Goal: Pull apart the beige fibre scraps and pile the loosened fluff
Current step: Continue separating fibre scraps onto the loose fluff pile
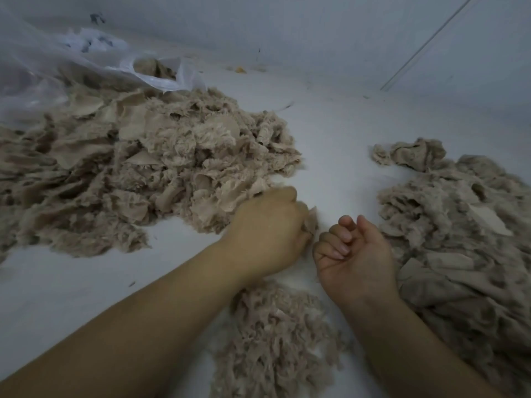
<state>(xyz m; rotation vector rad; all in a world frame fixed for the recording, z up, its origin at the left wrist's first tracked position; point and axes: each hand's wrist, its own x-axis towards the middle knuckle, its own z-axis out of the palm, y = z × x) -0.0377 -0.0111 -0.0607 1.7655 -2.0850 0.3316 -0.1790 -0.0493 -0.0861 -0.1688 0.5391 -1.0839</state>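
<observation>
Scrap [311, 222] (mostly hidden) inside left hand [270, 228]

No legible text, label, brand, number or sign anywhere in view.

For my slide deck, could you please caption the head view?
Left hand pinches a beige scrap beside the empty, curled right hand, between fibre piles.
</observation>
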